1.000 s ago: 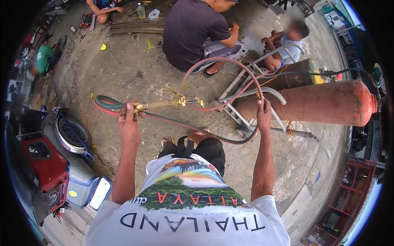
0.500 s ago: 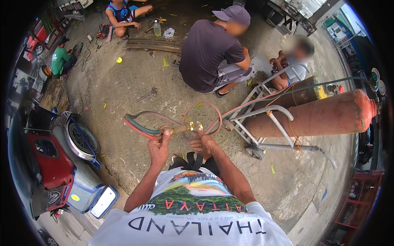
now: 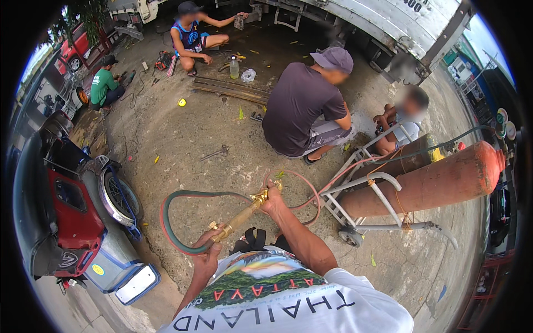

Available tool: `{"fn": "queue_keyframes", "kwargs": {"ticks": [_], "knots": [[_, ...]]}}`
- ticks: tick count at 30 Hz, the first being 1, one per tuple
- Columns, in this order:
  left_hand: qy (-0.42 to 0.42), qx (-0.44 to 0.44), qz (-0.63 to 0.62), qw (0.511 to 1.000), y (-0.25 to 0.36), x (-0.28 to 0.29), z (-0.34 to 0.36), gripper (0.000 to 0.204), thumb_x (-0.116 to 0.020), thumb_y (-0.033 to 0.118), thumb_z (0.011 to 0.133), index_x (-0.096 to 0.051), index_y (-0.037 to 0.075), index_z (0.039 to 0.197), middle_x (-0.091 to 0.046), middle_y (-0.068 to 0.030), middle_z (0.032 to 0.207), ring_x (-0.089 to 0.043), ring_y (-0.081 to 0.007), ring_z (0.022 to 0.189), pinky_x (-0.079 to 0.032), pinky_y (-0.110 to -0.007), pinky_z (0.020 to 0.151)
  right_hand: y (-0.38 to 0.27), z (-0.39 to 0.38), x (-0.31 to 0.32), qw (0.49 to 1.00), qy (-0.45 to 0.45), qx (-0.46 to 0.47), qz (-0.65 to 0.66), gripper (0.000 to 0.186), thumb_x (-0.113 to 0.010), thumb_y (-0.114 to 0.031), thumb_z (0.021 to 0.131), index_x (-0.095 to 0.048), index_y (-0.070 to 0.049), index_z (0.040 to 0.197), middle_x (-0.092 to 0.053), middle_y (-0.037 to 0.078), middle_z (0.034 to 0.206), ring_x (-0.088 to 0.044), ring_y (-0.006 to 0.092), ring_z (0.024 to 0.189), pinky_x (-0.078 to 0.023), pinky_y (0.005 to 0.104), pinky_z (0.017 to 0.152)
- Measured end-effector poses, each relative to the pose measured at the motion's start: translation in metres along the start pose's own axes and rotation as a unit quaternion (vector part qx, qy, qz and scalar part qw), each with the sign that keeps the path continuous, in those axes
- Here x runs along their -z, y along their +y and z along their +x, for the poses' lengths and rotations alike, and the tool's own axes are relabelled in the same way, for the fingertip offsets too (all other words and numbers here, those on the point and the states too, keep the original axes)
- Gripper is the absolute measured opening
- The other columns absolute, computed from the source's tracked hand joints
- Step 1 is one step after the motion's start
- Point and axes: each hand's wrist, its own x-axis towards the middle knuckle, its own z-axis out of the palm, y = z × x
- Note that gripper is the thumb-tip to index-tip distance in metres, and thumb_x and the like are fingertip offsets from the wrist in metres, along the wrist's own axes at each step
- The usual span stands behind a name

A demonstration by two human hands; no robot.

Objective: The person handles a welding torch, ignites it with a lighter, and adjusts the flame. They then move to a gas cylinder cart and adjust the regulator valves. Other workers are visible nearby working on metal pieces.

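A brass cutting torch (image 3: 241, 219) slants up to the right in front of me. My left hand (image 3: 209, 244) is closed round its rear end, by the valves and the joined red and green hose (image 3: 183, 244). My right hand (image 3: 271, 200) grips the head end, where its brass fittings are partly covered by my fingers. The hose loops to the left and also lies in coils on the concrete to the right, running toward a red cylinder (image 3: 422, 175) and a dark, yellow-topped cylinder (image 3: 405, 157) strapped on a metal hand cart (image 3: 379, 202).
A squatting person in a dark shirt (image 3: 300, 108) and another person (image 3: 408, 127) are ahead-right. Two more people (image 3: 190, 39) (image 3: 104, 86) work farther back, near a truck (image 3: 383, 22). A red sidecar (image 3: 75, 216) stands at left; wooden planks (image 3: 227, 89) and tools (image 3: 214, 152) lie on the ground.
The torch and hose came down toward me and now slant. My right hand left the hose for the torch head; my left hand moved lower. The view tilted up, showing more of the truck.
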Motion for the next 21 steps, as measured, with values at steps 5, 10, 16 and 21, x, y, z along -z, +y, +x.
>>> {"fn": "queue_keyframes", "kwargs": {"ticks": [5,10,16,21], "knots": [[0.219,0.040,-0.257,0.940,-0.029,0.014,-0.045,0.051,-0.061,0.046,0.098,-0.058,0.003,0.125,-0.063,-0.0173,0.128,-0.063,-0.0299,0.115,-0.050,-0.044,0.100,0.005,-0.047,-0.057,0.992,-0.097,0.084,0.017,0.041,-0.063,-0.049,0.097,-0.044,-0.018,0.078,-0.035,-0.003,0.056,-0.047,0.0169,0.059,-0.051,0.0402,0.071],[0.301,0.143,-0.541,0.772,-0.066,0.057,-0.047,0.047,-0.066,0.047,0.095,-0.061,0.008,0.119,-0.066,-0.0145,0.120,-0.064,-0.0295,0.112,-0.053,-0.044,0.097,0.016,-0.115,-0.109,0.958,-0.246,0.136,-0.063,0.041,-0.066,-0.047,0.096,-0.045,-0.016,0.080,-0.038,-0.001,0.058,-0.051,0.0158,0.058,-0.054,0.0423,0.072],[0.331,0.204,-0.562,0.730,-0.108,0.061,-0.001,0.032,-0.070,0.039,0.094,-0.065,0.008,0.103,-0.073,-0.0113,0.099,-0.071,-0.0233,0.090,-0.060,-0.036,0.082,0.019,-0.201,-0.165,0.831,-0.429,0.267,-0.232,0.042,-0.065,-0.046,0.097,-0.052,-0.011,0.077,-0.048,-0.001,0.058,-0.056,0.0151,0.058,-0.054,0.0393,0.076],[0.261,0.240,-0.517,0.779,-0.114,0.073,0.053,0.038,-0.062,0.045,0.097,-0.065,0.007,0.099,-0.073,-0.0090,0.083,-0.071,-0.0209,0.075,-0.059,-0.032,0.070,0.002,-0.213,-0.190,0.714,-0.521,0.362,-0.294,0.052,-0.055,-0.050,0.100,-0.045,-0.012,0.067,-0.046,0.001,0.051,-0.053,0.0161,0.050,-0.052,0.0387,0.073]]}}
